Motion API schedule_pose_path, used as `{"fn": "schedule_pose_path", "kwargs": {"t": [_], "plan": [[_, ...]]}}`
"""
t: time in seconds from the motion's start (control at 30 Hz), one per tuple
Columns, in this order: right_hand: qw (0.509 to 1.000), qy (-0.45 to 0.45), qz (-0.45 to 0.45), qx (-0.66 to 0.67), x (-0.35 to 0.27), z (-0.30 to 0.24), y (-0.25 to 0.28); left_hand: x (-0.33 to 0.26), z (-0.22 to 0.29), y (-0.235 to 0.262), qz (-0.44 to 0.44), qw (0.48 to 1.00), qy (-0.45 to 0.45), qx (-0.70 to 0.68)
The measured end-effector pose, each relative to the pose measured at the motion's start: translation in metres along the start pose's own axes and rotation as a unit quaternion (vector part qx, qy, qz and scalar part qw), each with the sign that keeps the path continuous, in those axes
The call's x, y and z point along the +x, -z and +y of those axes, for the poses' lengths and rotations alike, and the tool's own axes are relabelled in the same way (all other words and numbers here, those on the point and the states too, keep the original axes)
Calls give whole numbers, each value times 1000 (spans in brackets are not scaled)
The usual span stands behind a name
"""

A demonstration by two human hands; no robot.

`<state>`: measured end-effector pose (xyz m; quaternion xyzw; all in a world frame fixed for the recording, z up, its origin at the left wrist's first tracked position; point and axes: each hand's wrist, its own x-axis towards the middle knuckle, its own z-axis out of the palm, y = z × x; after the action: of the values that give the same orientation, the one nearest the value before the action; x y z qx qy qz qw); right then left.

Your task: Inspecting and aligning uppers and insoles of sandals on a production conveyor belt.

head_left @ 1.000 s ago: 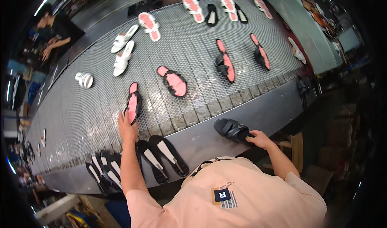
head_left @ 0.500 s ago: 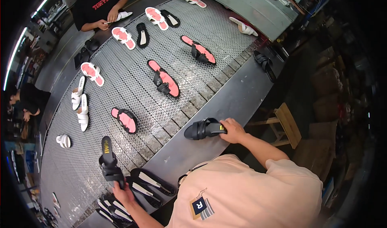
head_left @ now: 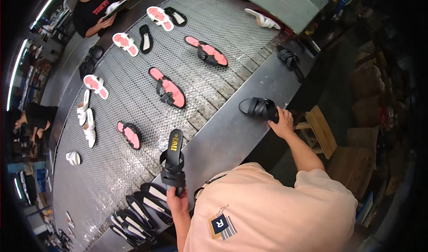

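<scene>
My left hand grips a black strappy sandal by its toe end, with the heel pointing away from me and gold lettering on the insole. That sandal is held up over the border between the mesh belt and the metal ledge. Farther right, my right hand is closed on the end of another black sandal, held low over the ledge; whether it touches the metal I cannot tell. Beside my left hand, several black soles with pale strips lie close together on the ledge.
Black sandals with pink insoles and white sandals are spread over the belt. One black sandal lies at the ledge's far right. Across the belt a person handles a white sandal. A wooden stool stands right of my arm.
My left hand has brought its sandal to the right, toward the ledge. My right hand has moved right and away from me with its sandal, which is now turned. Most belt sandals appear farther left.
</scene>
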<state>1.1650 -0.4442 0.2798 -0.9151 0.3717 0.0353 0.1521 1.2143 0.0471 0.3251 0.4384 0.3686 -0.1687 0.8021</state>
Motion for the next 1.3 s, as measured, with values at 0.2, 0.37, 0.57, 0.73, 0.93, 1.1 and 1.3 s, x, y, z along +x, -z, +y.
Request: {"fn": "schedule_pose_path", "kwargs": {"t": [0.2,0.37,0.57,0.73,0.93,1.1,1.3], "plan": [[991,131,25,0,8,-20,25,-9,-11,-12,-36,998,32,-37],[955,287,46,60,28,-88,34,-8,-18,-32,-85,993,32,-73],[923,252,-162,241,47,-190,-32,2,-22,-65,-105,992,31,-69],[917,275,-213,197,56,-272,-67,7,-20,-70,-80,994,21,-75],[931,298,-190,88,80,-344,-80,15,-18,-77,-81,993,29,-83],[947,244,-204,34,98,-372,-97,14,-10,-86,-91,991,41,-89],[906,271,-217,241,118,-342,-113,27,-12,-81,-61,994,21,-87]]}}
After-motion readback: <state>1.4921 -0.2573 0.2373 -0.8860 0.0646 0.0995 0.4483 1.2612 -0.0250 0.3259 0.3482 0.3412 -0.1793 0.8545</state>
